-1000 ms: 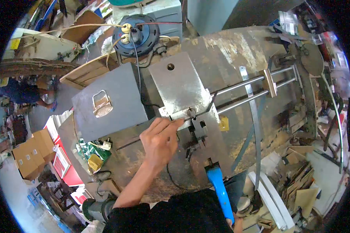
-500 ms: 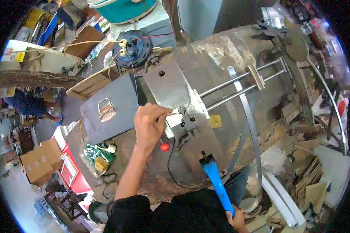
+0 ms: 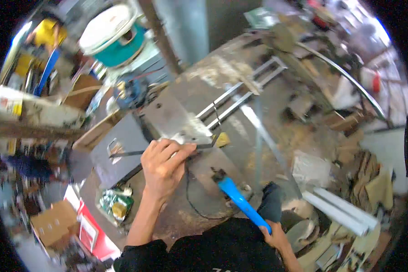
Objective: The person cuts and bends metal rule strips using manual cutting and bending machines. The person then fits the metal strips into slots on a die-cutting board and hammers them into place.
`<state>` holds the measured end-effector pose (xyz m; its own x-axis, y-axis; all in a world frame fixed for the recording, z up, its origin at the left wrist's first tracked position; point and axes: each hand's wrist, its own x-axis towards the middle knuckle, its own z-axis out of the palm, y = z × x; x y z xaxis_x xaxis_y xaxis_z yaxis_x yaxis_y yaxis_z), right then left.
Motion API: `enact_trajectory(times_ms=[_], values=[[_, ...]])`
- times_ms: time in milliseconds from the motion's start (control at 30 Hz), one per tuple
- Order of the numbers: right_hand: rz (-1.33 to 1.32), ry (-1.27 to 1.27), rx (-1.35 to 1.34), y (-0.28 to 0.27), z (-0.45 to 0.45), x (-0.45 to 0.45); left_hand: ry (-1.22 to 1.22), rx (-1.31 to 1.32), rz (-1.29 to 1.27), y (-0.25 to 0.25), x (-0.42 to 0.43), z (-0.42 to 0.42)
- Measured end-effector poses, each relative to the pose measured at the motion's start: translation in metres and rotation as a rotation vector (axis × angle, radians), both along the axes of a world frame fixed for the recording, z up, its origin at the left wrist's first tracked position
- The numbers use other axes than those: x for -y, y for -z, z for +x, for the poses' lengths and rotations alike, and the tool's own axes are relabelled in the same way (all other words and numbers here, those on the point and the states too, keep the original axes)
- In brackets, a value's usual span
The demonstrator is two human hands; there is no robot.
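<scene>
"Progress?"
"At five o'clock my right hand (image 3: 275, 235) is closed around the blue handle (image 3: 241, 200); at eight, my left hand (image 3: 163, 170) pinches the dark strip (image 3: 131, 153)."
"Shaped?"
"Far end, toward one, seems bent; toward nine, it is yet straight."

I wear a black top (image 3: 199, 247), plain and dark across my front, with some white lettering (image 3: 222, 269) cut off at the lower edge, too little of it showing to read. My left sleeve (image 3: 140, 256) is black too and short, ending in a loose hem. My left hand (image 3: 161, 165) and forearm (image 3: 145, 220) are bare, as is my right hand (image 3: 276, 233). A bit of dark blue-grey trouser leg (image 3: 270, 201) shows.
</scene>
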<state>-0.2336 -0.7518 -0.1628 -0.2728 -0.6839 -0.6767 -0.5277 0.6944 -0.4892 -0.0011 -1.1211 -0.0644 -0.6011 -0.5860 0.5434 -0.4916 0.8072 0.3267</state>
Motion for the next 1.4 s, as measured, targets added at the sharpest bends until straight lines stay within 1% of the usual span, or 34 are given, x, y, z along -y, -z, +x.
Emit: enact_trajectory(times_ms=[33,67,100,133,167,200,267,333,400,467,500,533,567,600,633,667,700,733,800,867,933,1000,1067,1100,1167,1200,1267,1300,1333,1400], values=[[-0.156,0.010,-0.115,0.016,0.003,-0.017,0.100,0.014,0.027,-0.019,-0.010,-0.014],[-0.083,-0.004,-0.017,0.006,0.002,-0.010,0.179,-0.006,0.021,-0.033,-0.023,-0.027],[-0.020,-0.006,0.085,-0.005,-0.002,0.007,0.266,0.037,0.016,-0.043,-0.037,-0.040],[-0.056,0.024,-0.048,-0.012,0.004,0.005,0.361,0.084,0.005,-0.054,-0.051,-0.055],[-0.424,0.076,-0.201,-0.035,0.012,0.001,0.477,0.115,0.023,-0.064,-0.066,-0.069],[-0.735,0.022,-0.515,-0.075,0.008,0.007,0.587,0.107,0.011,-0.073,-0.085,-0.083],[-0.868,0.077,-0.868,-0.147,0.015,-0.014,0.779,0.195,-0.013,-0.089,-0.130,-0.115],[-0.913,0.015,-1.209,-0.177,0.027,-0.048,1.011,0.195,-0.062,-0.103,-0.183,-0.140],[-0.834,-0.114,-1.285,-0.184,0.028,-0.094,1.184,0.254,-0.124,-0.107,-0.236,-0.155],[-0.704,-0.133,-1.211,-0.172,0.045,-0.147,1.342,0.245,-0.084,-0.102,-0.289,-0.164],[-0.581,-0.006,-1.261,-0.170,0.058,-0.175,1.426,0.233,-0.042,-0.096,-0.318,-0.169],[-0.521,0.034,-1.326,-0.166,0.070,-0.202,1.485,0.235,0.006,-0.089,-0.347,-0.174],[-0.476,0.053,-1.379,-0.163,0.092,-0.226,1.488,0.395,0.082,-0.085,-0.366,-0.170],[-0.406,0.133,-1.394,-0.155,0.111,-0.256,1.585,0.408,0.072,-0.078,-0.400,-0.174],[-0.348,0.218,-1.373,-0.141,0.122,-0.287,1.725,0.358,0.142,-0.066,-0.436,-0.181],[-0.301,0.291,-1.355,-0.128,0.136,-0.317,1.775,0.404,0.221,-0.052,-0.470,-0.180],[-0.374,0.451,-1.437,-0.117,0.158,-0.346,1.820,0.452,0.304,-0.038,-0.504,-0.180],[-0.346,0.486,-1.454,-0.110,0.182,-0.371,1.860,0.502,0.389,-0.024,-0.537,-0.179],[-0.415,0.975,-1.547,-0.086,0.259,-0.434,1.842,0.597,0.477,0.015,-0.619,-0.142],[-0.176,1.174,-1.539,-0.055,0.319,-0.506,2.047,0.376,0.044,0.036,-0.701,-0.121],[0.289,1.519,-0.963,-0.039,0.377,-0.579,2.070,0.464,0.114,0.069,-0.776,-0.094],[0.125,1.843,-1.139,0.016,0.435,-0.622,2.189,0.332,0.090,0.102,-0.846,-0.070],[0.022,1.983,-1.202,0.047,0.464,-0.651,2.217,0.313,0.142,0.132,-0.908,-0.052],[0.002,1.986,-1.176,0.061,0.472,-0.661,2.200,0.337,0.130,0.143,-0.932,-0.044],[0.004,2.089,-1.259,0.090,0.477,-0.677,2.248,0.260,0.109,0.165,-0.971,-0.037],[-0.014,2.103,-1.234,0.100,0.477,-0.679,2.242,0.285,0.091,0.172,-0.983,-0.035],[0.032,2.168,-1.239,0.108,0.475,-0.686,2.265,0.387,0.120,0.175,-1.004,-0.034],[0.067,2.179,-1.275,0.109,0.470,-0.686,2.264,0.411,0.065,0.175,-1.011,-0.035],[0.050,2.183,-1.249,0.108,0.469,-0.689,2.248,0.434,0.055,0.179,-1.013,-0.037],[-0.066,2.235,-1.193,0.099,0.468,-0.694,2.314,0.457,0.103,0.189,-1.020,-0.041]])
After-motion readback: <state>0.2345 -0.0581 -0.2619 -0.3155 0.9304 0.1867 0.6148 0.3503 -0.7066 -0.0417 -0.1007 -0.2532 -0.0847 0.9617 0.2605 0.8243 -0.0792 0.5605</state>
